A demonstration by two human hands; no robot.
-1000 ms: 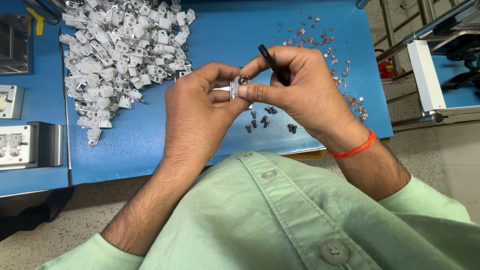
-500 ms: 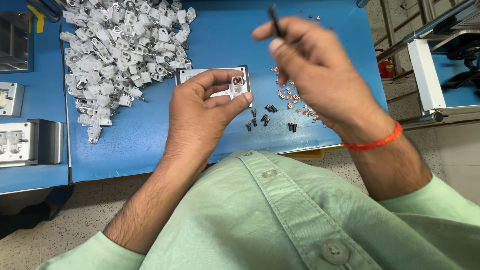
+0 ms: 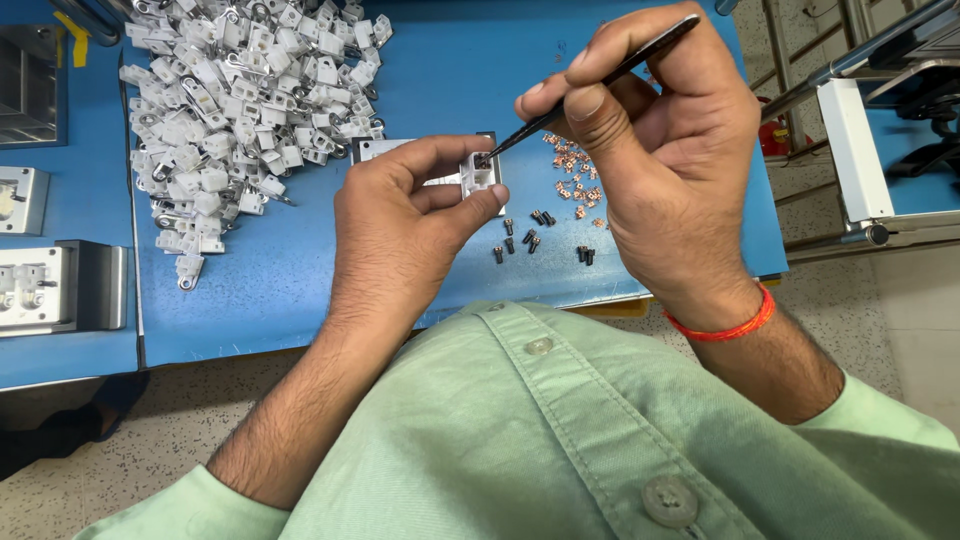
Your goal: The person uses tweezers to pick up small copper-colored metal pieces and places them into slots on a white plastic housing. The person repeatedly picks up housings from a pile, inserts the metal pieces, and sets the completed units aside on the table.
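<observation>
White plastic part [image 3: 478,174], small and blocky, sits pinched in left hand [image 3: 400,225] fingers; right hand [image 3: 660,150] fingers clamp black tweezers [image 3: 590,85].

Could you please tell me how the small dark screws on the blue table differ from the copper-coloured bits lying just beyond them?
The dark screws are black and few, lying loosely apart; the copper-coloured bits are orange-brown, more numerous and bunched in a patch. The screws lie nearer the person, the copper bits farther away, partly hidden behind the right hand. Both are tiny loose parts on the blue table, untouched by either hand.
</observation>
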